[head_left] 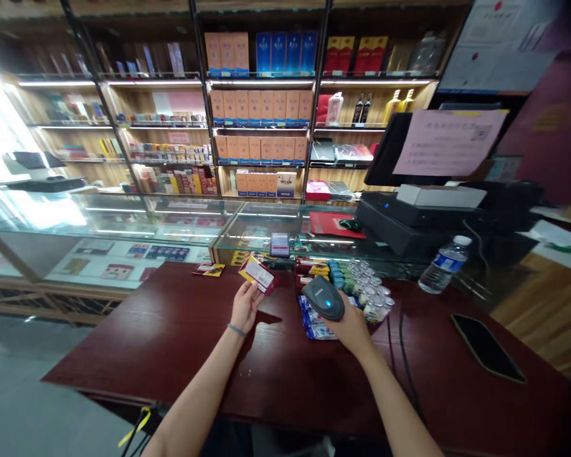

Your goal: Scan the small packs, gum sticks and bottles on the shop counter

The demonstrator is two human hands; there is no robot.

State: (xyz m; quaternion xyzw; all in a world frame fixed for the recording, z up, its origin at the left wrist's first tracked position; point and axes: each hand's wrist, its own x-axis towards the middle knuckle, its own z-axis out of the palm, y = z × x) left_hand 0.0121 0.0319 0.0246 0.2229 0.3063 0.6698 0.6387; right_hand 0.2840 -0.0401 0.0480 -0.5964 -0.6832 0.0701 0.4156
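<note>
Head view: with my left hand (246, 309) pinching the flat maroon-and-yellow packet (257, 273) just beyond its fingertips, I'd best keep them off the white printed label (262, 277) and tilt it toward the dark-grey plastic scanner (321, 297) wrapped in my right hand (353, 327).

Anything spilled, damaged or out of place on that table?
Nothing clearly looks spilled or damaged. A few pale specks on the near part of the table stand out, too small to identify. One packet lies by itself left of the left hand. The water bottle appears to lean, perhaps only from the wide lens.
</note>
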